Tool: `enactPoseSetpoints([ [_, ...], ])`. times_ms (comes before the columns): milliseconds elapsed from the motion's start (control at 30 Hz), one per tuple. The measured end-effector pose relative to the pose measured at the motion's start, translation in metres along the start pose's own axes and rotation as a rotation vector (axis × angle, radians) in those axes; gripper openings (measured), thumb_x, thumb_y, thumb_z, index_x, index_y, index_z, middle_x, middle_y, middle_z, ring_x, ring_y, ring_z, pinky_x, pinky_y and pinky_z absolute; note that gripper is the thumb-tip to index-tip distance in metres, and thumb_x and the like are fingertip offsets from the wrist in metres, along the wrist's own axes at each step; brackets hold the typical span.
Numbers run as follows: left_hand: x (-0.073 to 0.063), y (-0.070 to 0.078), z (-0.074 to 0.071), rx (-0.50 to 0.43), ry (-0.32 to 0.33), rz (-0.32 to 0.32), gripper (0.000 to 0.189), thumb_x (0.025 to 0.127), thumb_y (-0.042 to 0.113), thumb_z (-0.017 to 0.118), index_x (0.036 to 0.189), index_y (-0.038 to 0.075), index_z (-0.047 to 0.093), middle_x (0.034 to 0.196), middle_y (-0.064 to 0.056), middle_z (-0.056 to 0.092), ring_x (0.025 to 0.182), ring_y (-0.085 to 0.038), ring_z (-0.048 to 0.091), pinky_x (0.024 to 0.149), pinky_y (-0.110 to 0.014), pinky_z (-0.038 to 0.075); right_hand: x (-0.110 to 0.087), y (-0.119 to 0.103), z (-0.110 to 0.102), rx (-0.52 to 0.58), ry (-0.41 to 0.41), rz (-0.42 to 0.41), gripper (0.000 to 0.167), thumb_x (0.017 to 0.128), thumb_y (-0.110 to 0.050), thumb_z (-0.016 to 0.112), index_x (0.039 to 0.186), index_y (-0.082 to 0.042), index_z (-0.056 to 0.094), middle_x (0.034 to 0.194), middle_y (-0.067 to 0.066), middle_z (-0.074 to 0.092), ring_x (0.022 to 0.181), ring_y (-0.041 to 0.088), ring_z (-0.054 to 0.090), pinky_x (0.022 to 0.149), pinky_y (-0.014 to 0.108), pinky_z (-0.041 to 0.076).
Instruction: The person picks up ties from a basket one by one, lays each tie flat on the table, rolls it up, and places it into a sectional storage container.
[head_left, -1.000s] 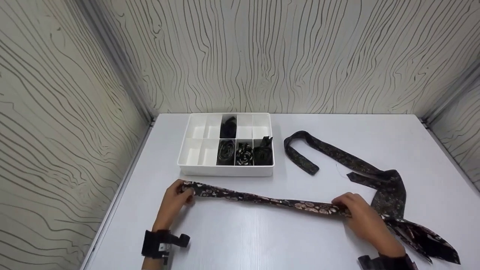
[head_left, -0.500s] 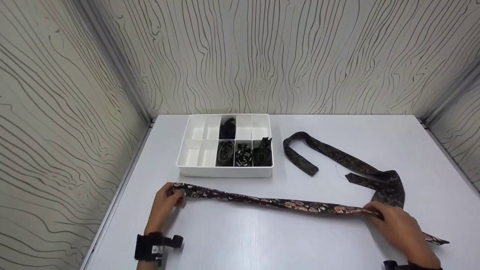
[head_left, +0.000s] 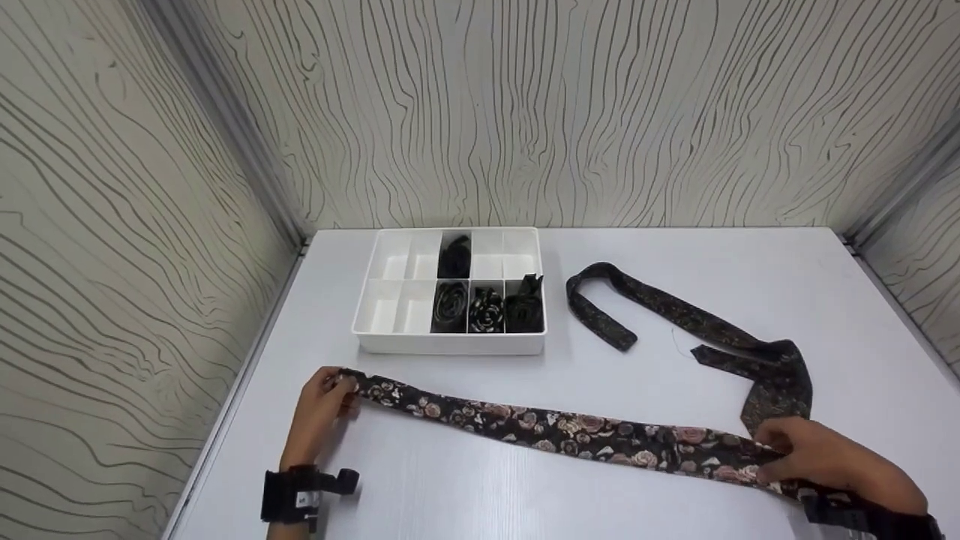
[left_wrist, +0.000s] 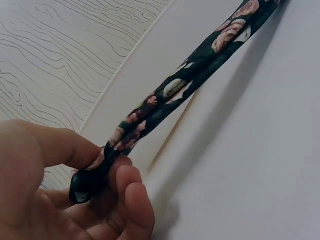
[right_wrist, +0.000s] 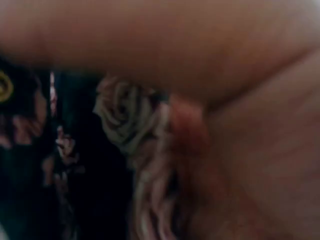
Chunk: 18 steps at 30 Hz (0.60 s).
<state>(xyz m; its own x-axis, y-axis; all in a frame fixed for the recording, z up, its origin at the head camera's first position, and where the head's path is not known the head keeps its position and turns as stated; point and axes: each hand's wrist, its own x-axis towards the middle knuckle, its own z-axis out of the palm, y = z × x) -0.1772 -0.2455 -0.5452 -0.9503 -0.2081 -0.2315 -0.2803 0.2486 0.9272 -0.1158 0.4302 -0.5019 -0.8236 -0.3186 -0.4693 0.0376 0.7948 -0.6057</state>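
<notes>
Our right hand (head_left: 829,456) now holds the flowered tie (head_left: 570,433) farther right than a moment ago, and the cloth, twisted narrow then, turns its broad patterned face up. Our left hand (head_left: 319,409) pinches the slimmer end, a little farther left than before. The flowered tie stretches over the near part of the tabletop (head_left: 525,517), in front of the tray (head_left: 450,343); the left wrist view shows a shadow beneath it. We judge the straightening mostly done, though our right hand hides the far end.
</notes>
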Motion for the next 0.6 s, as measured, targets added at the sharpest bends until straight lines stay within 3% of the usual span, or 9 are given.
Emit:
enactPoseSetpoints([
  [100,0.000,-0.002,0.000,0.007,-0.007,0.004,0.032,0.103,0.013,0.061,0.129,-0.005,0.059,0.096,-0.011,0.072,0.077,-0.017,0.067,0.067,-0.027,0.055,0.001,0.006,-0.004,-0.083,0.086,-0.032,0.022,0.099,-0.023,0.073,0.109,-0.003,0.069,0.100,0.005,0.076,0.081,0.007,0.062,0.070,0.030,0.050],
  [200,0.001,-0.004,0.001,0.051,-0.004,0.012,0.033,0.103,0.013,0.062,0.130,-0.007,0.059,0.095,-0.012,0.072,0.074,-0.016,0.066,0.064,-0.026,0.055,0.004,0.008,-0.003,-0.188,0.210,0.023,0.028,0.101,-0.033,0.072,0.111,-0.007,0.072,0.098,0.004,0.075,0.080,0.011,0.063,0.069,0.037,0.052],
  [300,0.002,-0.005,0.002,0.103,0.003,0.017,0.035,0.103,0.014,0.062,0.130,-0.007,0.060,0.096,-0.013,0.071,0.071,-0.015,0.066,0.062,-0.026,0.055,0.007,0.011,0.000,-0.217,0.269,0.102,0.043,0.093,-0.042,0.080,0.117,-0.007,0.071,0.105,0.015,0.075,0.090,0.033,0.070,0.074,0.052,0.056],
  [400,0.003,-0.005,0.002,0.124,0.011,0.015,0.035,0.102,0.014,0.064,0.131,-0.007,0.061,0.099,-0.014,0.070,0.070,-0.016,0.066,0.062,-0.026,0.056,0.006,0.015,0.000,-0.217,0.282,0.119,0.052,0.086,-0.039,0.087,0.120,-0.003,0.069,0.114,0.026,0.073,0.104,0.047,0.069,0.080,0.063,0.056],
  [600,0.003,-0.003,0.000,0.166,0.024,-0.005,0.041,0.102,0.014,0.065,0.135,-0.007,0.058,0.105,-0.018,0.072,0.072,-0.015,0.068,0.064,-0.027,0.056,0.001,0.021,-0.001,-0.210,0.310,0.100,0.034,0.094,-0.030,0.080,0.114,-0.003,0.073,0.102,0.014,0.075,0.092,0.033,0.070,0.076,0.055,0.056],
])
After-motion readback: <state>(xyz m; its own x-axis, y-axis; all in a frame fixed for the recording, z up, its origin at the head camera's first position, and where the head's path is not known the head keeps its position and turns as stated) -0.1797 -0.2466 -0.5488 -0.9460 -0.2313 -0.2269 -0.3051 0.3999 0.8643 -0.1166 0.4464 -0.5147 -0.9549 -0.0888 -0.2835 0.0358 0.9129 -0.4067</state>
